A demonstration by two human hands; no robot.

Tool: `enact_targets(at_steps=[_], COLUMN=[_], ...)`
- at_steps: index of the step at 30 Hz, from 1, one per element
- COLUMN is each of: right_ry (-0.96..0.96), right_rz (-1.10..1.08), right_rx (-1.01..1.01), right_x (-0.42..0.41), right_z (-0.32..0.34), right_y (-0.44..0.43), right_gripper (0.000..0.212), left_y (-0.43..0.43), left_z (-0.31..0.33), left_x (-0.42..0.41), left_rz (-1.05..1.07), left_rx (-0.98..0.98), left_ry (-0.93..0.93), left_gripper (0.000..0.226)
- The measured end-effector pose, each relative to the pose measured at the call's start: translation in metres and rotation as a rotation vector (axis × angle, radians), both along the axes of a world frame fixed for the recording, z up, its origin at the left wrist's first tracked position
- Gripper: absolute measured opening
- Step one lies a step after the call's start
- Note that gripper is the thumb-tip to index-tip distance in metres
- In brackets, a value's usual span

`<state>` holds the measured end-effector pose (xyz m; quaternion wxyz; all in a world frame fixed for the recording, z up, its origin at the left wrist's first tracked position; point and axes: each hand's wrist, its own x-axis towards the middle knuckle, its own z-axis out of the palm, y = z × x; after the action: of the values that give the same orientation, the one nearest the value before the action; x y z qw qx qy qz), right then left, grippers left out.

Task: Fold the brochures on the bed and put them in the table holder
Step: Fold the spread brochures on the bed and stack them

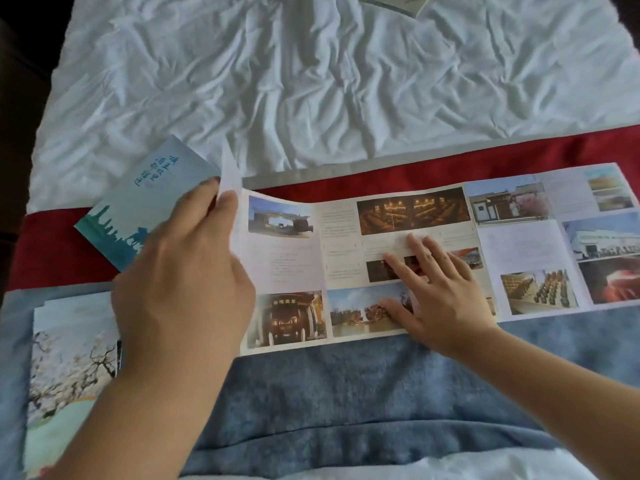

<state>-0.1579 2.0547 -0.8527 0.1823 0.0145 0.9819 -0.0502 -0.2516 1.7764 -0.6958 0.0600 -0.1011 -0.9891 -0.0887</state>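
A long brochure [519, 244] lies unfolded across the bed, its photo panels facing up. My left hand [183, 278] pinches the brochure's left end panel and lifts its edge off the bed. My right hand [436, 289] presses flat on the middle panels with straight, spread fingers. A folded blue brochure [138, 202] with a skyline cover lies left of the open one, partly under my left hand. Several more brochures [69, 375] with blossom pictures are stacked at the lower left.
The open brochure rests on a red bed runner [52, 244] and a blue blanket [346, 393]. Crumpled white sheet [311, 81] covers the far bed. A small green-edged booklet [398, 3] lies at the top edge. The holder is not in view.
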Motion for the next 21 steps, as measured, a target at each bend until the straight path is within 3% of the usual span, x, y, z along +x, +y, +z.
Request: enact_targets(at_steps=[5,9,13,18,21], right_ry=[0.019,0.031,0.051,0.097,0.124], right_rz=[-0.004,-0.001,-0.002,-0.009,-0.017], right_rx=[-0.022,-0.029,-0.041,-0.065,-0.057], right_x=[0.002,0.004,0.004,0.008,0.009], right_z=[-0.006,-0.011,-0.014,-0.021,-0.023], right_y=[0.001,0.003,0.003,0.004,0.002], right_gripper=[0.077,0.076,0.075,0.074,0.073], left_y=[0.001,0.012,0.008,-0.004,-0.005], left_z=[-0.032,-0.063,-0.102,-0.147,-0.160], left_x=[-0.002,0.009,0.012,0.014,0.019], left_rz=[-0.157,-0.242,-0.255,-0.185,-0.117], left_rx=[0.153,0.306,0.136,-0.102,-0.094], left_ry=[-0.282,-0.368,-0.422,-0.520,-0.505], left_gripper=[0.082,0.078,0.064,0.072,0.075])
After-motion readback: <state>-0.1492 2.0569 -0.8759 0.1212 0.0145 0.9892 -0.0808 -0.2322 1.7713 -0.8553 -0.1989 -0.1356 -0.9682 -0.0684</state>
